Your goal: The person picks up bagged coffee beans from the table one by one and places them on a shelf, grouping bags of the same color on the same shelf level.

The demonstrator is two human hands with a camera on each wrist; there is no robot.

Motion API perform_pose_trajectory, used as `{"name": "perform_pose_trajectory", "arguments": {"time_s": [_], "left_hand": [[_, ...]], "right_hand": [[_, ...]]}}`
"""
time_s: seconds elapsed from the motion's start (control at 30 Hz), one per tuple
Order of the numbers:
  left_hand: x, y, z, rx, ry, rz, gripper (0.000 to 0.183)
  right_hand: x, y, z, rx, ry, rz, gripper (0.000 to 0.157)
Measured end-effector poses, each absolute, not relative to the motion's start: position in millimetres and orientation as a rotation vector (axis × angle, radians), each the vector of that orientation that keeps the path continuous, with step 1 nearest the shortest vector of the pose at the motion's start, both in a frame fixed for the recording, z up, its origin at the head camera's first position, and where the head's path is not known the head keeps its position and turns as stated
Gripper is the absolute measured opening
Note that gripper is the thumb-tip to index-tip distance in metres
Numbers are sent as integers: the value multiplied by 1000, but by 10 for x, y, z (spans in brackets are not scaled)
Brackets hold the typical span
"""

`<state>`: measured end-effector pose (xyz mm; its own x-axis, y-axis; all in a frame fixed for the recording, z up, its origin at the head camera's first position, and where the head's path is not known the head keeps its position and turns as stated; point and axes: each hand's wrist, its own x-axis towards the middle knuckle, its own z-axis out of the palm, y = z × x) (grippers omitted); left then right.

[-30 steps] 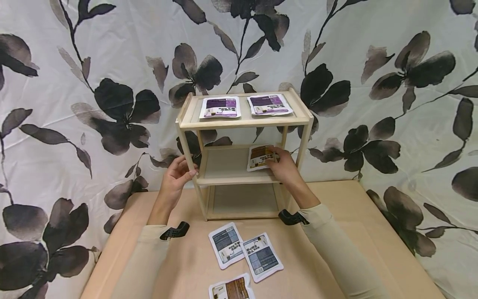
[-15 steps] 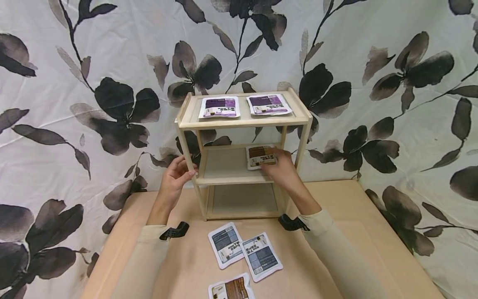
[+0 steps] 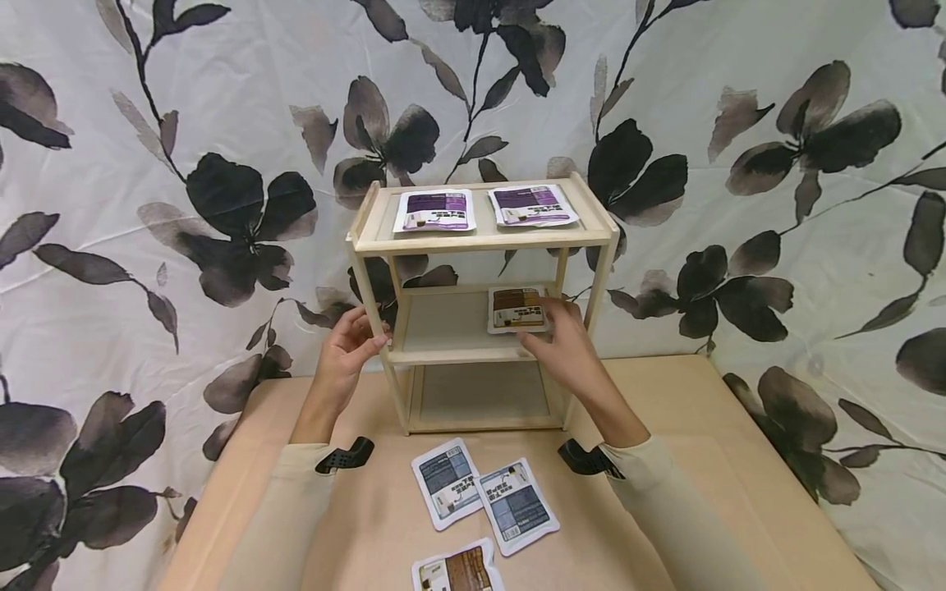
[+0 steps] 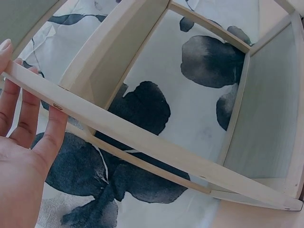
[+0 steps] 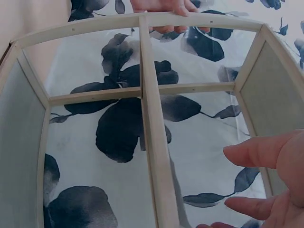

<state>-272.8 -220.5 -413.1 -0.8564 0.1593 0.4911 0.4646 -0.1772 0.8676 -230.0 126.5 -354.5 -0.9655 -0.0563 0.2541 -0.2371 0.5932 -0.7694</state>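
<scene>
A wooden three-tier shelf (image 3: pixel 395 357) stands on the table. My left hand (image 3: pixel 347 353) grips its front left post (image 4: pixel 142 135), thumb on one side and fingers on the other. On the middle tier, at the right, lies a flat brown-labelled pouch (image 3: pixel 517 312). My right hand (image 3: pixel 565 341) is beside that pouch's right edge; contact there is hard to tell. In the right wrist view its fingers (image 5: pixel 259 151) are spread apart and hold nothing. Two purple-labelled pouches (image 3: pixel 436 212) lie side by side on the top tier.
Two blue-labelled pouches (image 3: pixel 447 484) lie on the table (image 3: pixel 355 517) before the shelf, one overlapping the other's edge. Another brown-labelled pouch (image 3: pixel 461 570) is cut off at the bottom. A floral cloth (image 3: pixel 244 98) hangs behind the shelf.
My right hand has let go of the brown-labelled pouch and drawn slightly right; the pouch now lies flat on the middle tier. The left hand has stayed at the post.
</scene>
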Motion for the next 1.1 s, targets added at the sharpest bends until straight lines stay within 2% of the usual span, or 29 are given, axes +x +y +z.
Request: {"name": "perform_pose_trajectory", "arguments": {"time_s": [0.33,0.53,1.1], "left_hand": [[-2714,-2204,-4115,-727,-1848,-2161,49],[-2717,-2203,-4119,-731,-1847,-2162,50],[-2730,-2214,-4132,-743,-1851,-2148,49]], "right_hand": [[-2129,1288,-3517,296,-2498,1479,54],[-2089,1296,-3549,424,-2500,1550,46],[-2009,1165,-3903,757,-2514,1712,43]]}}
